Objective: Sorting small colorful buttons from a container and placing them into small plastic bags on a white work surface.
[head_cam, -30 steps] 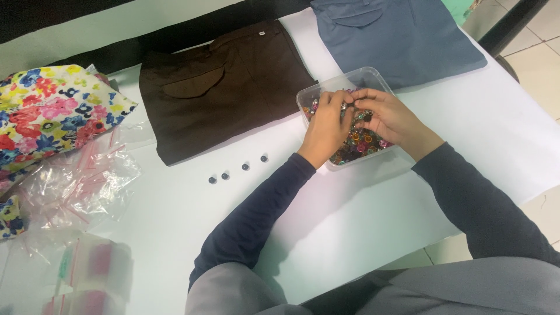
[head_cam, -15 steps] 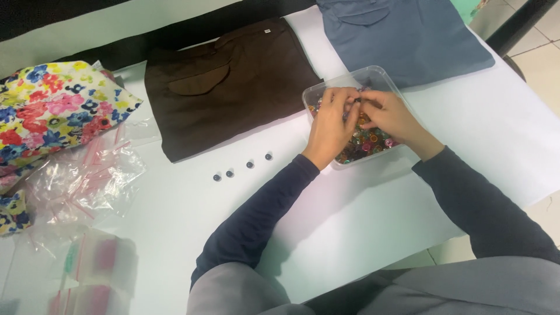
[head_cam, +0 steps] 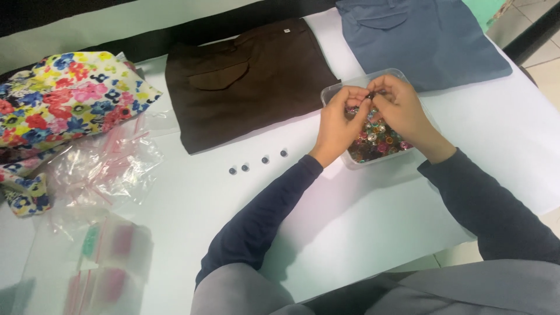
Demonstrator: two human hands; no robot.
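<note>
Looking down through the head camera, I see both hands meeting over the clear plastic tub of mixed coloured buttons [head_cam: 378, 140], which sits on the white table [head_cam: 192, 198] just below the folded blue-grey trousers [head_cam: 420, 38] and right of the folded brown trousers [head_cam: 251, 81]. My left hand [head_cam: 338, 125] is curled, its fingertips drawn together with those of my right hand [head_cam: 402, 114] around one small dark button [head_cam: 368, 93] held just above the tub's far rim; neither palm is spread. Whether both hands grip it or only one, I cannot tell. Four small dark buttons [head_cam: 257, 164] lie in a slanted row on the table, left of the tub and near the brown trousers' lower edge. Farther left lie a floral cloth [head_cam: 64, 99] and clear plastic zip bags [head_cam: 99, 175].
</note>
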